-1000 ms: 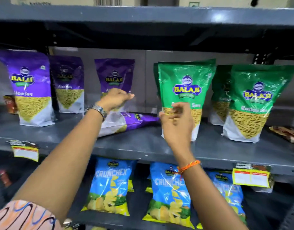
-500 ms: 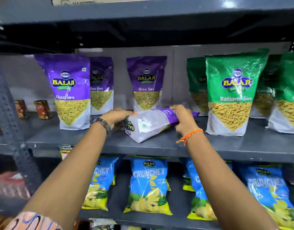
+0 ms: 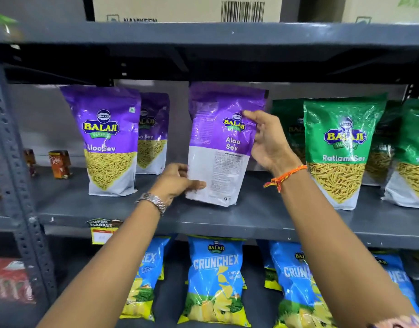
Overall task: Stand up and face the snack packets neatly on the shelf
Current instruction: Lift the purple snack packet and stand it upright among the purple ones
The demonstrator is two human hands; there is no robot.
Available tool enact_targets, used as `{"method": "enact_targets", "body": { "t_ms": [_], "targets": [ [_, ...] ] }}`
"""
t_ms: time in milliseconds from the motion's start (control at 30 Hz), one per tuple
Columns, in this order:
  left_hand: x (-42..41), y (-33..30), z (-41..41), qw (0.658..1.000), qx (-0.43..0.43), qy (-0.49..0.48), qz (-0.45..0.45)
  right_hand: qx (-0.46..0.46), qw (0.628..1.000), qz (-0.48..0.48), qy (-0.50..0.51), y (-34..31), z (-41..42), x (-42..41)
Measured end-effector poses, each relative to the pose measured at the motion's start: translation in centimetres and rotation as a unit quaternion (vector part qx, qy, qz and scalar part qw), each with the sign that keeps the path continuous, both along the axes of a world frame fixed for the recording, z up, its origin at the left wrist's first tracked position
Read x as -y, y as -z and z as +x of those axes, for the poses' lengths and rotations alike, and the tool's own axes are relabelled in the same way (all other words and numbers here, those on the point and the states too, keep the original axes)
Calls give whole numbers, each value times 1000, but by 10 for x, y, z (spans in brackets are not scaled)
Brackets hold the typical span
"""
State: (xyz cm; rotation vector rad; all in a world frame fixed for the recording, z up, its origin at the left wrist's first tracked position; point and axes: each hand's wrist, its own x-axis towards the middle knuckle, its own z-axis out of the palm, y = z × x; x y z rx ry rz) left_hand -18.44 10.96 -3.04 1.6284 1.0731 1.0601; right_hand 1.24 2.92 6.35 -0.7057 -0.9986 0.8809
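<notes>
A purple Aloo Sev packet [image 3: 221,147] stands upright in the middle of the grey shelf [image 3: 263,218], its printed back side turned toward me. My left hand [image 3: 177,181] grips its lower left corner. My right hand [image 3: 267,140] holds its upper right edge. Two more purple Aloo Sev packets [image 3: 109,140] stand upright to the left, front facing out. Green Ratlami Sev packets [image 3: 341,150] stand upright to the right. What lies behind the held packet is hidden.
Blue Crunchex packets [image 3: 215,280] stand on the shelf below. Small orange-brown boxes [image 3: 59,164] sit at the far left of the shelf. A perforated steel upright [image 3: 19,185] runs down the left. A cardboard carton [image 3: 184,8] rests on the top shelf.
The purple packet that lay on its side has been raised upright by both hands. The camera has shifted left and closer.
</notes>
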Motion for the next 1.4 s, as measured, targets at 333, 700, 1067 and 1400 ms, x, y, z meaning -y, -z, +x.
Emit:
{"method": "enact_targets", "body": {
  "t_ms": [333, 700, 1067, 1400],
  "targets": [
    [-3, 13, 11, 995, -54, -77, 38, -14, 999, 10, 28, 27, 17, -19],
    [27, -4, 38, 996, 23, -80, 39, 37, 983, -176, 38, 105, -12, -10],
    [-13, -26, 16, 982, 181, 49, -19, 74, 972, -120, 187, 115, -21, -2],
    [8, 4, 33, 984, 153, 24, 84, 195, 963, -185, -28, 105, 33, -58]
  ]
}}
